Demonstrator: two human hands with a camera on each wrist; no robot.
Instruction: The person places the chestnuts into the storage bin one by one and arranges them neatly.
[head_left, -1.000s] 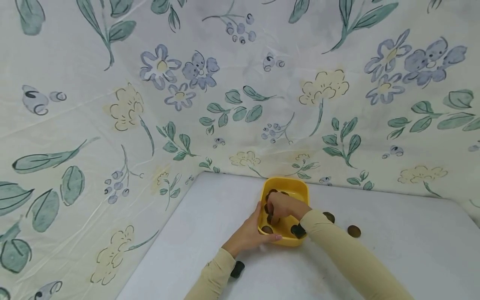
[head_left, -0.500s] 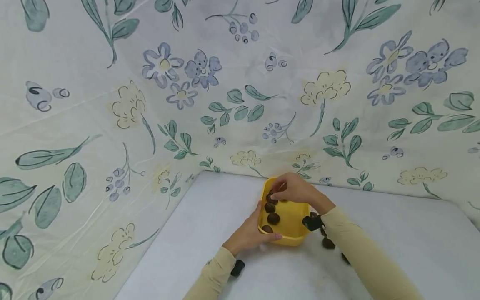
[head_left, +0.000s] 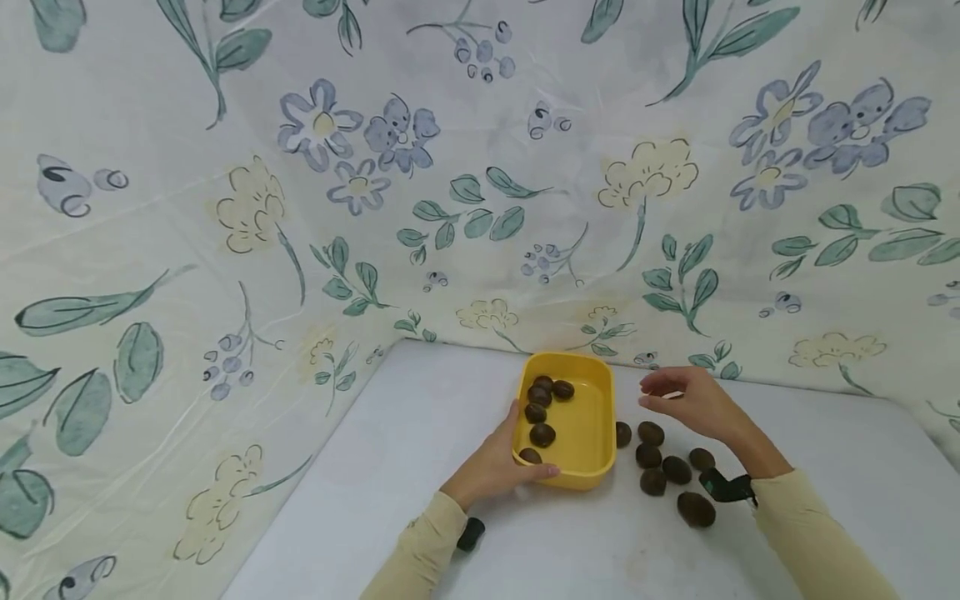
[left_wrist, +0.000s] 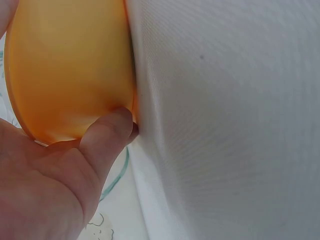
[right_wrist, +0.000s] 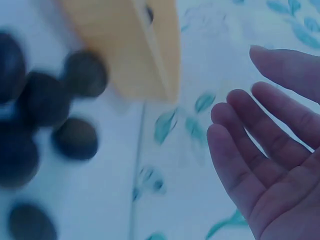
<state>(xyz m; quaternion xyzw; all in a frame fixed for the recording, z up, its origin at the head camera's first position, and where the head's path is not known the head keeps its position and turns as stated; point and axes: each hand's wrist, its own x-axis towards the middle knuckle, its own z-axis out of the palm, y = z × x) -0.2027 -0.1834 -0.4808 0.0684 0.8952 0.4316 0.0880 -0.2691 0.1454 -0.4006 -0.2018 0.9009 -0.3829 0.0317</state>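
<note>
At the back of the table stands a yellow plastic box (head_left: 588,433); my left hand (head_left: 487,468) grips its near left corner, thumb over the front rim and fingers along the left side. In the left wrist view that hand (left_wrist: 65,170) touches the box's translucent wall (left_wrist: 70,65). Several dark brown, egg-shaped pieces (head_left: 542,434) lie along the left side inside. More of these brown pieces (head_left: 677,469) lie loose on the table, right of the box. Above and behind them hovers my right hand (head_left: 693,402), fingers loosely bent and holding nothing; the right wrist view shows its bare palm (right_wrist: 280,160).
A white cloth covers the table (head_left: 570,550). Close behind the box hangs a flower-printed curtain (head_left: 570,250), which also runs along the left side. A black wrist camera (head_left: 727,486) sits near the loose pieces; another black device (head_left: 471,534) is below the left wrist.
My right hand has come out of the box and moved right, over the table, uncovering the brown pieces inside. More brown pieces now show on the table. The left hand stays on the box.
</note>
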